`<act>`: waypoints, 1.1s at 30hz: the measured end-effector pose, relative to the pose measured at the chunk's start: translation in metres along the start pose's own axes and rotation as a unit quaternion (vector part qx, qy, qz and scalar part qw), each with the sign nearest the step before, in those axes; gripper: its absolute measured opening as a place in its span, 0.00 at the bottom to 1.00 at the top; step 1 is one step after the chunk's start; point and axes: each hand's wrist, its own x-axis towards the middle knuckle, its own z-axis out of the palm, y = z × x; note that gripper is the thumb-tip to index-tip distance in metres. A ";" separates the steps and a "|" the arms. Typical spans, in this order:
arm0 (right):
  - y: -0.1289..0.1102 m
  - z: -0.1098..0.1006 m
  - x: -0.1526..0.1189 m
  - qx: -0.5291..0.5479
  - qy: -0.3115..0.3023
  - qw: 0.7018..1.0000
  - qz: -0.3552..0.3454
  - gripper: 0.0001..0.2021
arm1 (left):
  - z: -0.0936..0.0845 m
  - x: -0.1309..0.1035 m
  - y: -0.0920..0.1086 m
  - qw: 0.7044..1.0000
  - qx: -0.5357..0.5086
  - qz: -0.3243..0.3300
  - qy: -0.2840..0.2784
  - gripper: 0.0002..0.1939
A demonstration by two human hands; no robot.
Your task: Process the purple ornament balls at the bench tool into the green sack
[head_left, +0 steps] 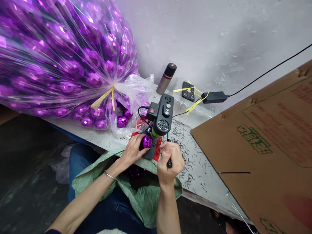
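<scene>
White worktable (207, 178), black press (163, 115): light, likely fragile purple bauble (146, 141) pinched at sides by left hand (133, 149); right hand (170, 161) fisted round lever (168, 152).

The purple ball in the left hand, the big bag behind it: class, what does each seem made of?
Purple ball: probably plastic with a shiny metallic faceted finish; it glints. Big bag: thin clear plastic film, wrinkled, glossy, see-through, tied with yellow strip.

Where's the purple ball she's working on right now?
In the head view it sits center, the purple ball held by the left hand under the black machine, beside the right hand.
</scene>
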 end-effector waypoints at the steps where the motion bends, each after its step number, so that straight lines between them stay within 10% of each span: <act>1: 0.000 0.000 0.000 0.000 0.000 1.000 -0.001 0.12 | 0.002 0.000 0.001 1.000 0.011 0.008 0.000 0.27; 33: 0.032 0.026 -0.058 0.013 0.053 0.998 -0.015 0.14 | 0.021 -0.003 -0.007 0.999 -0.025 -0.008 0.036 0.30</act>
